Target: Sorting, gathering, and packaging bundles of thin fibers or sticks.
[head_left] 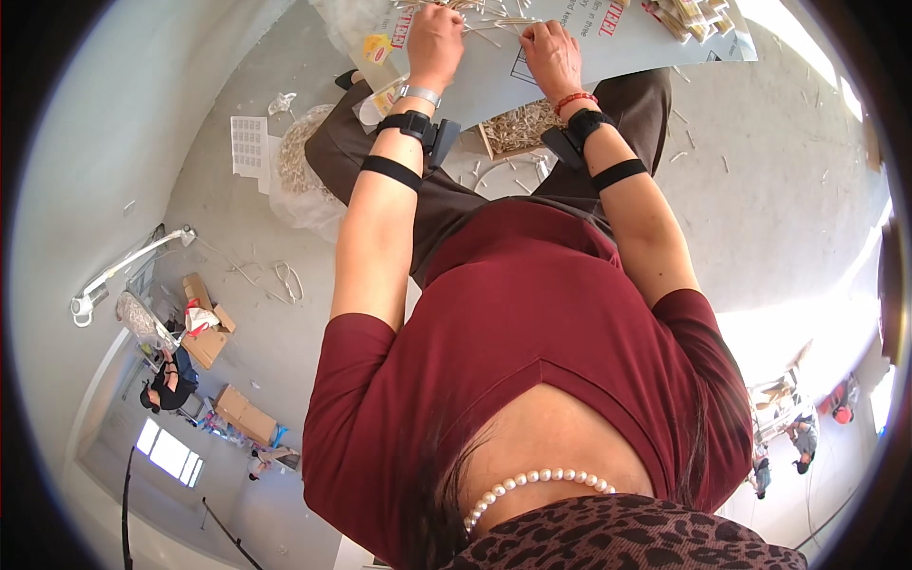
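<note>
Thin pale sticks that look like cotton swabs point(508, 20) lie loose on a grey printed sheet point(484, 81) across my lap, at the top of the picture. My left hand point(436, 46) is at the left of this pile, its fingers curled and closed at the swabs' ends. To the right, my right hand point(553, 59) rests low over the sheet with bent, closed fingers close to several swabs. What either hand pinches is hidden by the fingers. Packed bundles of swabs point(693, 17) are heaped at the sheet's right end.
Below the sheet, between my legs, stands a box point(487, 142) full of swabs. A clear plastic bag point(304, 180) and a white printed sheet point(249, 147) lie on the floor at left. Stray swabs are scattered on the floor. Other people work far behind me.
</note>
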### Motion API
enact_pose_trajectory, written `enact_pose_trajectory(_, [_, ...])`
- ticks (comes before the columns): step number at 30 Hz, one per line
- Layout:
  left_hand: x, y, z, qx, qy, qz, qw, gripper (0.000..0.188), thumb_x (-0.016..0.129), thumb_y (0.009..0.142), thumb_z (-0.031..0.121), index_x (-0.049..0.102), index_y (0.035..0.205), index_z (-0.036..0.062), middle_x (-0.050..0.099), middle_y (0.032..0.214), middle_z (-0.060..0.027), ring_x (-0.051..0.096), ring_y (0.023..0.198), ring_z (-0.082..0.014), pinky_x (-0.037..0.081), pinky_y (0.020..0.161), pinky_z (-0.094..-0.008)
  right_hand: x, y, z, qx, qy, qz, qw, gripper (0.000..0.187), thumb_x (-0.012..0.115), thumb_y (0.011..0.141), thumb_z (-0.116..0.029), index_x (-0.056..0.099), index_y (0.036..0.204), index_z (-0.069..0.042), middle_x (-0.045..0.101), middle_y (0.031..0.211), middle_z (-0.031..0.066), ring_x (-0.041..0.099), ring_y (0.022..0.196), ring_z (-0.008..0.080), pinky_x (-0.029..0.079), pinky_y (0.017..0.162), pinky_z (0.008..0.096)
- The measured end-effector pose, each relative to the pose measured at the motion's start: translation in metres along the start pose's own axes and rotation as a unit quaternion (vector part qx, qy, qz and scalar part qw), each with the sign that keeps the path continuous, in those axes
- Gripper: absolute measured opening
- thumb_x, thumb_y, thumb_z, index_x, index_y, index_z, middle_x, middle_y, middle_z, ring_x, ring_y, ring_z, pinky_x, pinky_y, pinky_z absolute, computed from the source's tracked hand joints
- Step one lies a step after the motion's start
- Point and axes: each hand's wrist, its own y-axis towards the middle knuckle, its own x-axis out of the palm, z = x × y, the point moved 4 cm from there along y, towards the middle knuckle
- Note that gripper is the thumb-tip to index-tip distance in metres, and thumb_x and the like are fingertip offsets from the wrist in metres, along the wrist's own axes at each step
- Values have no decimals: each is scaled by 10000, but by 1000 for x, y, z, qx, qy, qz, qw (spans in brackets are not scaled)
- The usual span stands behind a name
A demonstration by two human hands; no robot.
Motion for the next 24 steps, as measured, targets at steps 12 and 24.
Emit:
enact_pose_trajectory(12, [-16,-40,-6,-185,-40,-13,982,378,806,764,227,641,1037,24,639,1023,-150,617,1000,-342,513,898,-441,-4,10,-40,-107,-32,3,994,258,743,897,-248,702,1121,-128,660,1066,70,633,1058,283,486,915,426])
enact_pose_trajectory(24, [-11,-31,-6,-145,-60,-3,988,195,758,806,64,673,977,21,658,967,-160,654,931,-383,535,821,-463,9,14,-46,-114,-132,-48,983,116,640,904,-171,697,982,-108,672,991,74,648,1011,274,475,886,432])
